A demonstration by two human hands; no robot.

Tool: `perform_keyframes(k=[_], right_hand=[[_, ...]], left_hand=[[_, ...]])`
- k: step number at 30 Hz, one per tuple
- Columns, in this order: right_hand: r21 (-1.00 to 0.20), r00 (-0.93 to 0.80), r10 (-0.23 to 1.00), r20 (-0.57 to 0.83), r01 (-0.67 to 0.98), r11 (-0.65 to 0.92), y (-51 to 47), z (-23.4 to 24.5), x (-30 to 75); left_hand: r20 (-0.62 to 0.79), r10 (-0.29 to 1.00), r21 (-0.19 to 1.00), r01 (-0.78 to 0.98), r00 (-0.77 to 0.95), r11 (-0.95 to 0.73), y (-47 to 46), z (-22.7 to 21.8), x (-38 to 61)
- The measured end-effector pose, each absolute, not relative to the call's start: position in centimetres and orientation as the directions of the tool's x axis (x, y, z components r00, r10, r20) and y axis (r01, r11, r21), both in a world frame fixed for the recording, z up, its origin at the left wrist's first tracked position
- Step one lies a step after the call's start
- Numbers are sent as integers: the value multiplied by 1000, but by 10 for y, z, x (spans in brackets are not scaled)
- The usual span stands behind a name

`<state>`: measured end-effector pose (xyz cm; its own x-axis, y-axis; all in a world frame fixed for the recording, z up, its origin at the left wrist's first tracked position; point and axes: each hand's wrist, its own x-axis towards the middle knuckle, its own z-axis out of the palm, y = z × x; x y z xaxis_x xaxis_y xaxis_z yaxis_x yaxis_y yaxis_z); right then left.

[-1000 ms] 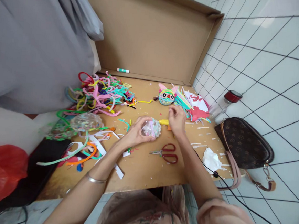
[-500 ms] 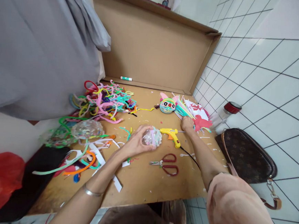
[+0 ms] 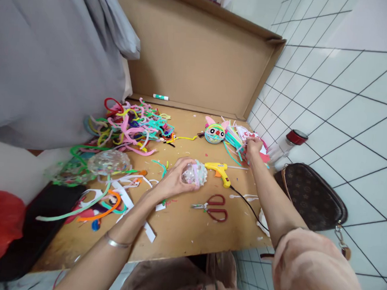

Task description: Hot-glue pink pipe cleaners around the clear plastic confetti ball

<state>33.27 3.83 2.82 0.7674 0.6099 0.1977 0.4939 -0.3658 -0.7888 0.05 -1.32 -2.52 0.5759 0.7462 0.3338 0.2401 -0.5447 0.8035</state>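
Note:
My left hand (image 3: 172, 181) is wrapped round a clear bumpy ball (image 3: 196, 174) with pale lilac and mint strips on it, low over the table. At the back right, my right hand (image 3: 254, 147) has its fingers closed among a bundle of pastel pipe cleaners (image 3: 233, 141) and white paper with red shapes (image 3: 241, 131); what it grips is hidden. Left of that bundle sits a colourful wrapped ball with googly eyes and pink ears (image 3: 214, 134). A yellow glue gun (image 3: 221, 168) lies between my hands, and red-handled scissors (image 3: 217, 208) rest nearer me.
A tangled heap of pipe cleaners (image 3: 131, 126) covers the left back. Clear bumpy plastic pieces (image 3: 109, 162) and paper scraps lie nearer. Cardboard (image 3: 200, 60) stands behind. A red-lidded bottle (image 3: 280, 152) and brown handbag (image 3: 313, 197) are at right. Someone's grey clothing (image 3: 52, 62) fills the upper left.
My right hand has moved back and slightly right across the pipe cleaner bundle, which has shifted and spread a little. My left hand still holds the bumpy ball. The view has shifted slightly.

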Motion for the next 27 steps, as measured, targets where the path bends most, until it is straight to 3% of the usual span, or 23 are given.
perform_keyframes(k=[2,5,11,16,20,22,25,27], right_hand=[[-908,802,575,161,349,-231,37,37,323],[-988,807,578,120,154,-10,32,49,301],[-958,745,658,104,-102,267,22,62,251],[-913,684,707,180,-151,378,2,46,202],[-746,518,560,647,278,605,-41,10,164],[-571,340,460,821,525,631,-63,-8,155],[-275,37,354,934,706,652,-82,-25,156],[-168,-69,323,944,742,649,-85,-30,160]], left_hand=[[331,750,810,235,573,-537,-13,-25,1],[320,767,828,229,556,-511,-13,-25,1],[274,793,860,230,545,-455,-14,-24,1],[275,801,877,201,532,-436,-12,-27,2],[267,808,886,197,525,-420,-12,-28,3],[268,809,891,186,523,-415,-11,-28,2],[274,807,899,159,523,-408,-10,-28,2],[272,810,904,151,520,-400,-9,-27,1]])
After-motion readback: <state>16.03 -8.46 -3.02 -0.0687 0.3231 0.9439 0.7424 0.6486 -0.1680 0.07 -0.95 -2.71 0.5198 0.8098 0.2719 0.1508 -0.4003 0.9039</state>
